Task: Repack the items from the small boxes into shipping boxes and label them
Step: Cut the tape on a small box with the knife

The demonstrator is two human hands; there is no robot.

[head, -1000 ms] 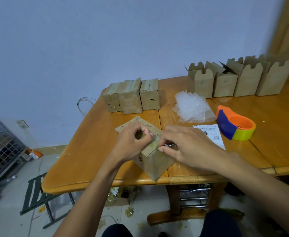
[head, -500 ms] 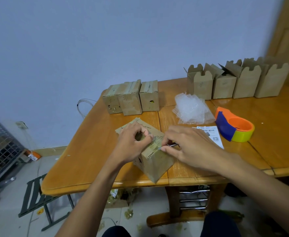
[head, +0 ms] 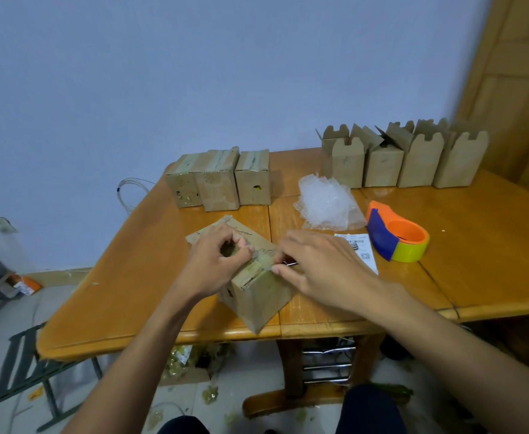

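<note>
One taped cardboard box (head: 258,297), worn and turned corner-first toward the person, stands near the front edge of the wooden table (head: 125,296), under both hands. Left hand (head: 214,264): fingers curled over the box's top, fingertips bunched at the tape seam; it grips the box. Right hand (head: 319,270): thumb and fingers pinch a slim tool (head: 289,263), of which only a short dark-and-metal end shows, its tip at the same seam; what kind of tool it is cannot be told. Three more taped boxes (head: 220,180), close side by side, at 11 o'clock from the held box, toward the table's far edge. Four open shipping boxes (head: 404,159), flaps up, in a tight row between 1 and 2 o'clock, at the back by the wall. One crumpled heap of bubble wrap (head: 325,203) at 1 o'clock, between the held box and the open row. One tape dispenser (head: 397,238), orange, blue and yellow, at 2 o'clock, just beside the bubble wrap. One printed shipping label (head: 361,250), flat on the table at 2 o'clock, partly hidden by the right hand, beside the dispenser. One dark folding stool (head: 22,368) on the floor at 8 o'clock, by the table's corner. Several yellowish scraps (head: 181,361) on the floor under the table at 7 o'clock.
</note>
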